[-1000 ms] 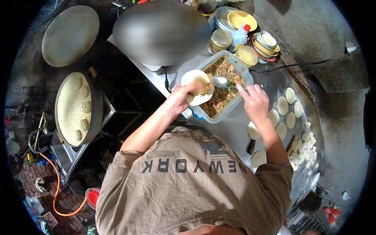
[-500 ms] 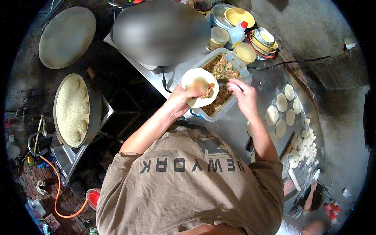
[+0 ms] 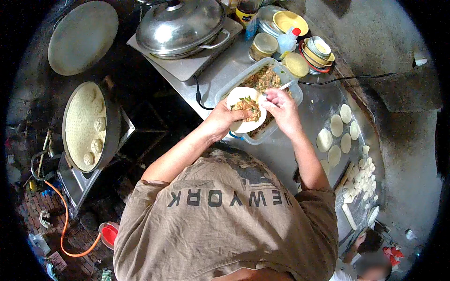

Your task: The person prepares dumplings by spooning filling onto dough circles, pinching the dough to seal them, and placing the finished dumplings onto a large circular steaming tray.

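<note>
My left hand (image 3: 222,119) cups a round dough wrapper (image 3: 236,124), its thumb pressed on a heap of chopped filling (image 3: 247,110) in the middle. At the wrapper's right edge, the fingers of my right hand (image 3: 282,108) are pinched together on the dough. Both hands are over a clear plastic tub (image 3: 225,93) of the same brown and green filling. A pale spoon-like handle (image 3: 285,86) slants beside my right fingers; whether they touch it I cannot tell.
Several flat dough rounds (image 3: 336,125) and small dough pieces (image 3: 361,178) lie right. A lidded steel pan (image 3: 180,28) stands on a cooker at the back; bowls (image 3: 318,51) sit far right. Left, a deep pan (image 3: 77,124) holds several buns. Someone else (image 3: 347,271) is at lower right.
My right hand has come from the filling tub to the wrapper's edge. More filling shows on the wrapper, and my left hand has shifted slightly right.
</note>
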A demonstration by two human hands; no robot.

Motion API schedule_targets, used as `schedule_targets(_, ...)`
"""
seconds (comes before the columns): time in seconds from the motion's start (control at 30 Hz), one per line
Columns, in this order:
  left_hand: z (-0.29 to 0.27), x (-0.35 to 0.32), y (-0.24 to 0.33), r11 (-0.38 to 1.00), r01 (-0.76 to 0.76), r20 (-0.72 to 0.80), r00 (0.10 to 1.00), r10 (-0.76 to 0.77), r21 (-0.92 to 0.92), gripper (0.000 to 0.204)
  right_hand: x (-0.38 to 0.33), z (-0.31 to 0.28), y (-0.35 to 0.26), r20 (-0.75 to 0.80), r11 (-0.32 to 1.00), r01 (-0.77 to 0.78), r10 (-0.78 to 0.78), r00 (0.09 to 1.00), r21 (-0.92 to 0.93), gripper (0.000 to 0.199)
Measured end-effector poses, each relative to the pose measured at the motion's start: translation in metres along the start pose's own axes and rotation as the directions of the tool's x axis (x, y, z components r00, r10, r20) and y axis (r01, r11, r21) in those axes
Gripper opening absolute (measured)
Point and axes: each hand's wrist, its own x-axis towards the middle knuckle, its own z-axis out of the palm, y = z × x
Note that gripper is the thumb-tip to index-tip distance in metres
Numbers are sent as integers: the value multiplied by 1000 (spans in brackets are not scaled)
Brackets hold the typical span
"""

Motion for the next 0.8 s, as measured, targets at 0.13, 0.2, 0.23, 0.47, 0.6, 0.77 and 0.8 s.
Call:
schedule_targets(0.13,-11,5,-5,993,117,11,993,-116,-20,36,-4,-7,-15,157,966,163,-132,979,-201,7)
schedule_targets(0.2,-14,7,-5,987,158,24,987,-159,22,35,-3,-7,-21,162,892,350,-315,935,-287,8)
schedule_targets(0.23,-11,6,-4,988,153,25,988,-154,35,34,-3,-7,-22,168,838,435,-402,900,-328,8)
schedule_targets(0.47,-15,14,-8,975,181,102,975,-195,128,32,1,-12,-32,263,825,442,-366,892,-353,9)
schedule_targets(0.6,-4,13,4,972,164,154,970,-191,169,31,14,-16,-35,117,945,172,-145,983,-280,10)
schedule_targets(0.77,-8,20,4,921,225,208,931,-300,317,31,9,-20,-47,282,833,440,-357,890,-334,11)
schedule_targets(0.8,-2,18,12,914,236,199,929,-311,331,31,10,-22,-47,237,854,408,-345,908,-321,10)
